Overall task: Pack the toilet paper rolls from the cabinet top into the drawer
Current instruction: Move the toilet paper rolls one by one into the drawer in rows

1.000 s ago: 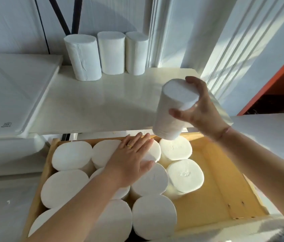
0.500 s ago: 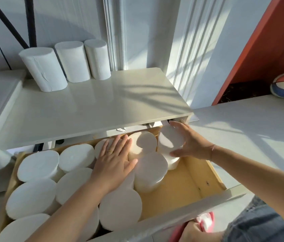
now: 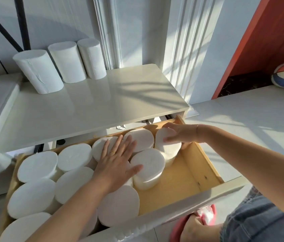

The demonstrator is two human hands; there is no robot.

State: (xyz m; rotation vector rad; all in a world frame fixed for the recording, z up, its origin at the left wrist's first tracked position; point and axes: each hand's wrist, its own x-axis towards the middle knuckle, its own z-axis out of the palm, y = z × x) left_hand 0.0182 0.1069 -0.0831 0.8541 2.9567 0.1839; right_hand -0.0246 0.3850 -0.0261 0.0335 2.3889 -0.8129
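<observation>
Open drawer held upright toilet paper rolls, axes vertical. Left hand lay flat, fingers spread, on them. Right hand grasped a roll at the far right corner. Three rolls stood at the cabinet top's far left edge.

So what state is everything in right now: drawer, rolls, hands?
Drawer: pulled open, mostly filled, bare floor at its right.
Packed rolls: standing upright in the drawer.
Newest roll: tilted at the back right corner, not yet seated.
Right hand: grip closed on the newest roll.
Left hand: flat, open, pressing on packed rolls.
Three rolls: upright on the cabinet top.
</observation>
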